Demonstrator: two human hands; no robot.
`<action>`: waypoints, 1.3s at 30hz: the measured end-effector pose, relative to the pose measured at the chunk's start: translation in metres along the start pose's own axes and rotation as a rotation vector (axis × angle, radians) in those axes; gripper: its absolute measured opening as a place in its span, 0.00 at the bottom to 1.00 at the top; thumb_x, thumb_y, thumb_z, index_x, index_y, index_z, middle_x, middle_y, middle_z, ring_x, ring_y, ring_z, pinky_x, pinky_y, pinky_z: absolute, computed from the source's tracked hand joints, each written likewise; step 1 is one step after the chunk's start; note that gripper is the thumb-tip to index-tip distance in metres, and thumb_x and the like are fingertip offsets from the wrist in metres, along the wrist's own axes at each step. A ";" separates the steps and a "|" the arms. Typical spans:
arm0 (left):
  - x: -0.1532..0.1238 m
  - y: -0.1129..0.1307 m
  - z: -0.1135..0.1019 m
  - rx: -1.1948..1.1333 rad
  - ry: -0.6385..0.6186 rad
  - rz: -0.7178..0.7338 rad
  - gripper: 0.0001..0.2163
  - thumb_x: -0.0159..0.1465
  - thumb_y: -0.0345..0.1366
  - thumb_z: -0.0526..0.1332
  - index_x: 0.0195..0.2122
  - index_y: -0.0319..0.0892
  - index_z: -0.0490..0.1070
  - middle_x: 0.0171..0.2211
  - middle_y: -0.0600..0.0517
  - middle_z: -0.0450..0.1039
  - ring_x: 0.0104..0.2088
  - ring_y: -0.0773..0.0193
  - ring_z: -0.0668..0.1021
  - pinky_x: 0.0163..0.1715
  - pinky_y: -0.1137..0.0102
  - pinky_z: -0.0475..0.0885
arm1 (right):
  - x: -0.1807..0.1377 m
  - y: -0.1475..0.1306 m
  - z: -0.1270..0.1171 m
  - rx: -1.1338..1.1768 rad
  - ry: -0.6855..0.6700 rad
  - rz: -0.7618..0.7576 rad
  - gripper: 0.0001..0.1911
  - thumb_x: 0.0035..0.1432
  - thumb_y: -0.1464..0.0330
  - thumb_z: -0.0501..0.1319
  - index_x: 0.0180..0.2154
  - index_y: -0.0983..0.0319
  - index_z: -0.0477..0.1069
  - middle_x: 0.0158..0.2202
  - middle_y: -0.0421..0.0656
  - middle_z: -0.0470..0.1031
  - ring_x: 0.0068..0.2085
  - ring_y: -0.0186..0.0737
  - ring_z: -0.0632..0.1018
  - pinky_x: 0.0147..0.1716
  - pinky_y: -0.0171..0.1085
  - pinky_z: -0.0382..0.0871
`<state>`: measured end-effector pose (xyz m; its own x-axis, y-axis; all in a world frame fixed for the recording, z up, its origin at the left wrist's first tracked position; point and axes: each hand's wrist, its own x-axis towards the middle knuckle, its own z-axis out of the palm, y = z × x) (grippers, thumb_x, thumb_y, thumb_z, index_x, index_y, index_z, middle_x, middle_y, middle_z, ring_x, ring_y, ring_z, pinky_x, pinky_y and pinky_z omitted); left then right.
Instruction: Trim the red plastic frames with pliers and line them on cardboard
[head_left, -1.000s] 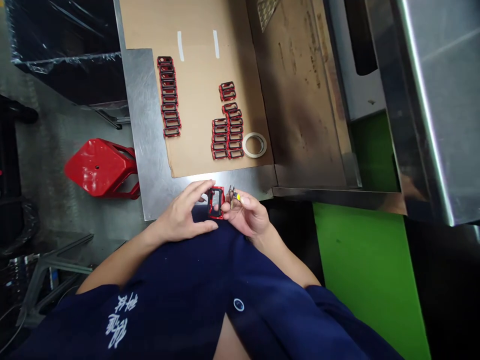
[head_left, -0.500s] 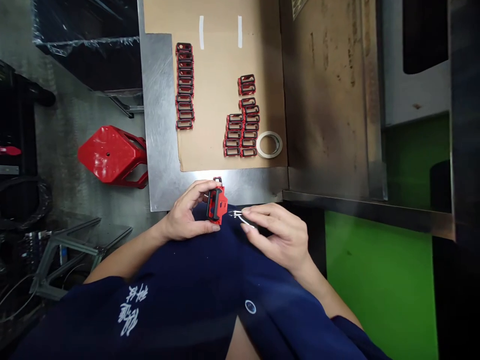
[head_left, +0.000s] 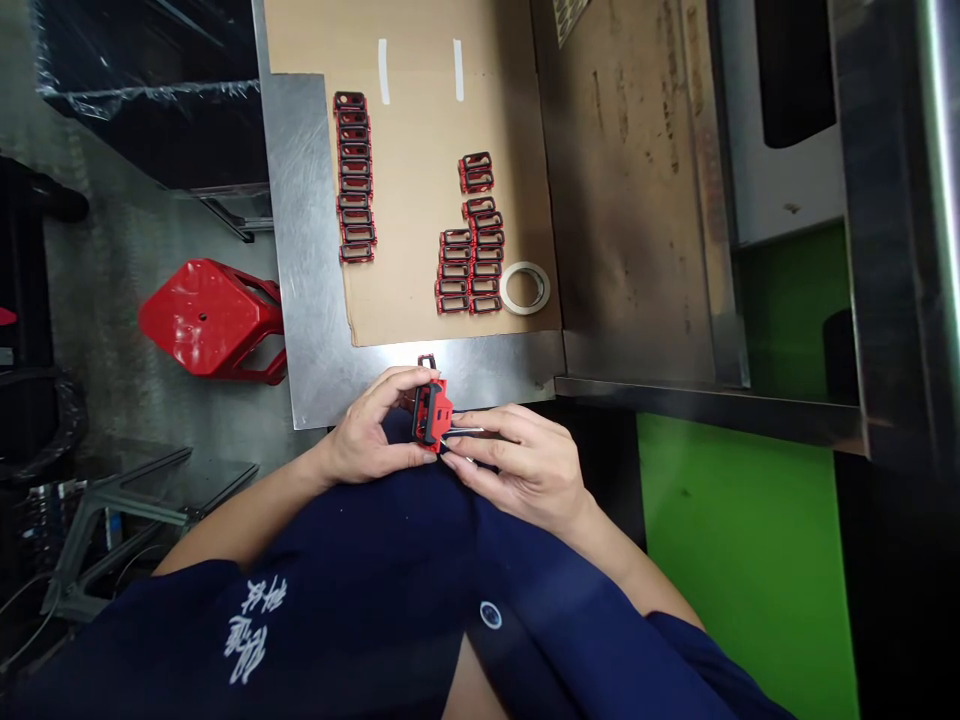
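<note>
My left hand (head_left: 371, 430) is closed around a red and black plastic frame (head_left: 441, 412), thumb below and fingers above, in front of my dark blue shirt. A small black-rimmed piece (head_left: 427, 361) shows just past its upper end; whether it is joined to the frame I cannot tell. In my right hand (head_left: 525, 458) is a thin metal tool that looks like tweezers (head_left: 471, 430), pinched between thumb and fingers. Its tip is at the frame's lower right side, partly hidden by the fingers. The right fingertips are close beside the frame.
Cardboard (head_left: 412, 200) covers much of the metal table (head_left: 307, 250). Similar red and black frames stand in a left column (head_left: 355, 185) and a right group (head_left: 471, 270). A tape roll (head_left: 544, 292) lies beside them. A red stool (head_left: 199, 318) stands left of the table.
My right hand has moved left with the tweezers, from a gap beside the frame to right up against it. The left hand keeps its hold. The camera view has shifted slightly.
</note>
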<state>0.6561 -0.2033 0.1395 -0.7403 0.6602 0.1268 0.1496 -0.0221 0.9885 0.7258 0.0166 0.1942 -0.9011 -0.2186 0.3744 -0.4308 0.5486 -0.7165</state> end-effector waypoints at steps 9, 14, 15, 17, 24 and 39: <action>0.005 0.004 0.001 0.094 0.002 0.099 0.37 0.59 0.38 0.73 0.67 0.51 0.60 0.58 0.42 0.69 0.58 0.51 0.76 0.50 0.61 0.80 | 0.000 -0.001 0.000 0.006 -0.006 -0.010 0.04 0.62 0.72 0.70 0.40 0.60 0.80 0.42 0.45 0.81 0.36 0.37 0.81 0.34 0.35 0.76; 0.005 0.003 0.001 0.079 0.016 0.101 0.37 0.59 0.38 0.73 0.68 0.51 0.60 0.58 0.41 0.68 0.59 0.50 0.75 0.50 0.61 0.81 | 0.000 -0.001 -0.001 -0.005 0.010 -0.018 0.05 0.61 0.72 0.70 0.40 0.59 0.80 0.42 0.45 0.81 0.36 0.37 0.81 0.33 0.36 0.76; 0.005 0.002 0.001 0.080 0.015 0.102 0.37 0.59 0.38 0.73 0.68 0.51 0.60 0.58 0.41 0.68 0.60 0.50 0.74 0.49 0.61 0.81 | 0.000 -0.001 -0.001 -0.005 0.012 -0.024 0.05 0.61 0.72 0.70 0.40 0.59 0.80 0.42 0.45 0.81 0.36 0.37 0.81 0.33 0.36 0.76; 0.005 0.003 0.002 0.080 0.014 0.108 0.37 0.58 0.38 0.73 0.68 0.51 0.60 0.58 0.41 0.68 0.60 0.50 0.74 0.49 0.62 0.81 | 0.000 -0.001 -0.001 -0.001 0.011 -0.030 0.06 0.60 0.73 0.71 0.40 0.60 0.80 0.42 0.45 0.81 0.35 0.37 0.81 0.32 0.35 0.76; 0.006 0.005 0.001 0.122 0.016 0.119 0.37 0.59 0.39 0.73 0.67 0.51 0.60 0.57 0.41 0.69 0.59 0.50 0.75 0.48 0.61 0.81 | 0.002 -0.002 -0.002 -0.019 -0.017 -0.030 0.05 0.62 0.72 0.70 0.40 0.59 0.81 0.43 0.44 0.81 0.35 0.37 0.82 0.33 0.35 0.77; 0.000 0.003 -0.001 0.094 0.038 0.063 0.37 0.56 0.39 0.75 0.65 0.52 0.62 0.52 0.45 0.67 0.39 0.64 0.77 0.32 0.70 0.80 | 0.002 -0.011 -0.003 -0.074 -0.096 0.008 0.06 0.68 0.70 0.65 0.44 0.60 0.81 0.46 0.44 0.81 0.42 0.37 0.84 0.39 0.31 0.82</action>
<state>0.6556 -0.2042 0.1425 -0.7514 0.6308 0.1935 0.2563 0.0089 0.9666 0.7289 0.0124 0.2045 -0.9065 -0.2885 0.3083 -0.4222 0.6080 -0.6724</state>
